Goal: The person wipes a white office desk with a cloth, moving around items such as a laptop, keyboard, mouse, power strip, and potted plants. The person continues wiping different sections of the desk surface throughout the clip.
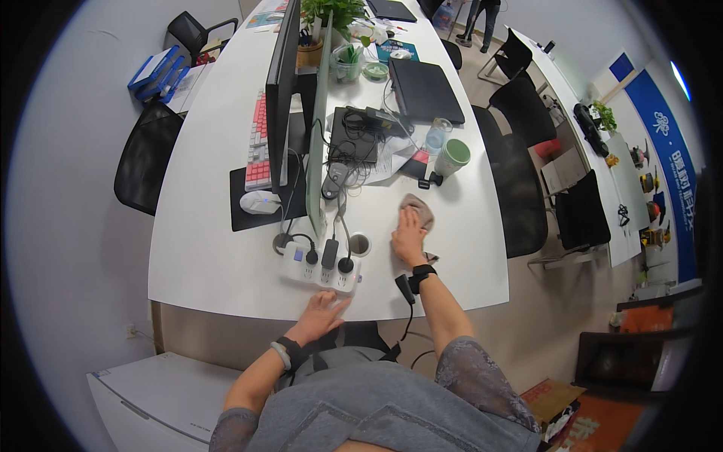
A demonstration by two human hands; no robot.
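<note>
My right hand [409,237] presses a greyish-brown cloth [418,211] onto the white tabletop [452,271]. The cloth is bunched under and ahead of the fingers, and a dark-edged corner shows beside the wrist. Over at the table's near edge, my left hand [322,314] rests with its fingers apart, holding nothing. Its fingertips lie by a white power strip [319,271]; whether they touch it is unclear. Several plugs and a black adapter [330,253] sit in the strip. Behind it is a round cable hole [359,244].
A green-lidded cup [453,157], a clear glass [438,135] and a black clip [430,181] stand beyond the cloth. Tangled cables [361,124], a closed laptop [426,91] and a desk divider [316,147] lie farther back. Left are a monitor [281,85] and a white mouse [260,202].
</note>
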